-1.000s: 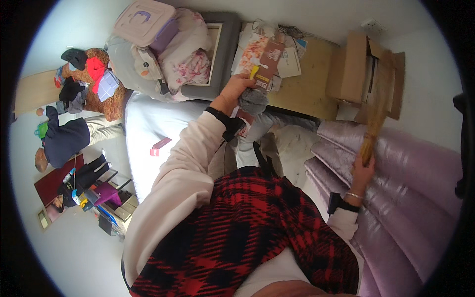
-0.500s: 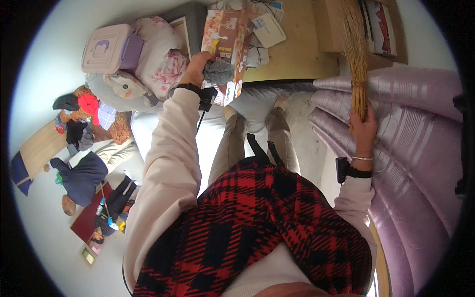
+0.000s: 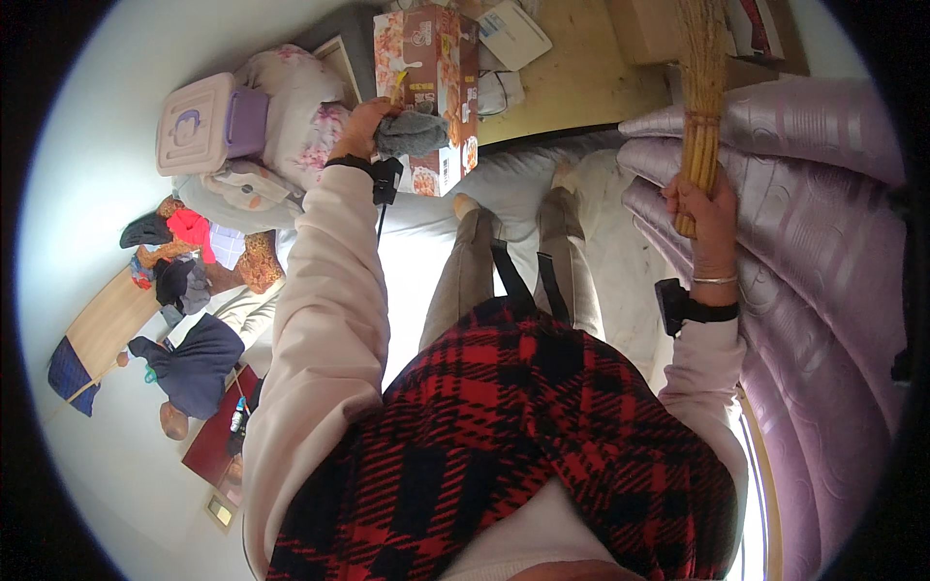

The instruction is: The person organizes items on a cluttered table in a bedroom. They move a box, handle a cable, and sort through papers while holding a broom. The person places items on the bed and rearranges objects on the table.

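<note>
My right hand (image 3: pixel 709 218) is wrapped round the bound handle end of a straw broom (image 3: pixel 701 73), whose bristles point away from me. On the far left, my left hand (image 3: pixel 364 133) is closed on a grey fuzzy cloth (image 3: pixel 415 134). That cloth hangs in front of a brown and white printed carton (image 3: pixel 424 44), covering part of its side. I cannot tell whether cloth and carton touch.
A lidded pink and purple storage box (image 3: pixel 194 126) and flowered bedding (image 3: pixel 291 107) stand left of the carton. Purple curtains (image 3: pixel 814 281) hang close by my right arm. A yellowish tabletop (image 3: pixel 581 77) lies ahead. Other people and a pile of clothes are at left.
My view has shifted a little, so the carton and left hand appear slightly further left. My right hand and the broom sit a bit further forward. Both hands keep their hold.
</note>
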Demonstrator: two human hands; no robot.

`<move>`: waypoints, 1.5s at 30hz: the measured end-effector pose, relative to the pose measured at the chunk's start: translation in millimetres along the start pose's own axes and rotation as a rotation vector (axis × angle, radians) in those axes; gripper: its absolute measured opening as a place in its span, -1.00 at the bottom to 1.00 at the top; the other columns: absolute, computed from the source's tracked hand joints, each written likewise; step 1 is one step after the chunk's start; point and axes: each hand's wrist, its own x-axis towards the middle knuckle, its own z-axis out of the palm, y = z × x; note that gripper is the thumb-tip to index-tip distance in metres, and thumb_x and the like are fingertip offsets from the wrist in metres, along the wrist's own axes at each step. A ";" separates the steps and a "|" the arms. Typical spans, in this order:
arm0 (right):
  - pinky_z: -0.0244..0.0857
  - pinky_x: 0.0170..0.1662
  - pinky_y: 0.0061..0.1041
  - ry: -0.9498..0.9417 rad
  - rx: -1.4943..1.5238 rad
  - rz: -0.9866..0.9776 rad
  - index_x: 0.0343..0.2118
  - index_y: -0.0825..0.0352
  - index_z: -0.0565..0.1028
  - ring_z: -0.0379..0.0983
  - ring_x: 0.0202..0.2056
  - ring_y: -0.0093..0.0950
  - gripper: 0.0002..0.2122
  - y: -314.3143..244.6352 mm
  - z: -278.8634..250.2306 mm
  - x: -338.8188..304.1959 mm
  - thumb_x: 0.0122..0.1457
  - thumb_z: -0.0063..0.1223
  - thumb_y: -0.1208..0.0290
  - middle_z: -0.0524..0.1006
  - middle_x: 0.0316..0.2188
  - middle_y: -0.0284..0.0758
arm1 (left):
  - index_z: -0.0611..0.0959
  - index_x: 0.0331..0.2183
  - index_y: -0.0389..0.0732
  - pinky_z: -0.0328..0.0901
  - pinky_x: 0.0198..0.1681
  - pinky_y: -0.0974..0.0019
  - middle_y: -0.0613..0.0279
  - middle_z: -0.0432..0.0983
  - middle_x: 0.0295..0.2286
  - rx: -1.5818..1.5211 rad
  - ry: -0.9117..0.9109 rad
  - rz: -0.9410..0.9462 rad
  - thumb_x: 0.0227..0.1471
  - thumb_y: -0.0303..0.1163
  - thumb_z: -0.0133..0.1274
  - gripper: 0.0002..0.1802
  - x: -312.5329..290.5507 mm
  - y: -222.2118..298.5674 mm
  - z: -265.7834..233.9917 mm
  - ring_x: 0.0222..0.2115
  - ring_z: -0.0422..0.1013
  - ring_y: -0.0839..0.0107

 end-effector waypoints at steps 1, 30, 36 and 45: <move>0.23 -0.49 -0.61 -0.011 0.048 0.017 -0.20 0.38 0.28 0.28 -0.57 -0.61 -0.69 1.6 5.6 -0.3 -0.06 0.01 0.55 0.34 -0.54 -0.37 | 0.53 -0.42 -0.26 0.32 -0.37 0.35 0.19 0.47 -0.49 0.017 -0.015 0.021 -0.17 -0.38 -0.03 -0.80 2.4 -0.5 -1.2 -0.46 0.41 0.36; 0.27 -0.49 -0.27 -0.909 -1.617 -0.619 -0.03 0.13 0.28 0.38 -0.52 -0.24 -0.58 83.1 79.2 29.5 -0.02 -0.02 0.27 0.39 -0.56 -0.24 | 0.56 -0.52 -0.33 0.26 -0.43 0.47 0.22 0.48 -0.58 -0.085 0.170 -0.124 -0.30 -0.52 0.05 -0.86 -110.1 -224.3 28.6 -0.54 0.39 0.46; 0.30 -0.44 -0.28 0.055 -1.462 -0.421 -0.03 0.10 0.28 0.43 -0.41 -0.18 -0.58 52.0 52.2 121.2 0.02 -0.04 0.13 0.49 -0.39 -0.17 | 0.55 -0.49 -0.35 0.28 -0.38 0.44 0.21 0.48 -0.53 -0.022 0.156 -0.089 -0.25 -0.51 0.06 -0.85 -90.1 -234.7 36.9 -0.49 0.40 0.46; 0.31 -0.40 -0.31 -0.649 -1.890 -0.537 -0.01 0.06 0.27 0.44 -0.43 -0.21 -0.53 56.9 52.8 38.7 -0.02 0.05 0.19 0.49 -0.44 -0.16 | 0.54 -0.50 -0.35 0.29 -0.40 0.41 0.20 0.49 -0.53 -0.065 0.183 -0.126 -0.25 -0.51 0.05 -0.86 -80.5 -246.5 23.0 -0.50 0.40 0.43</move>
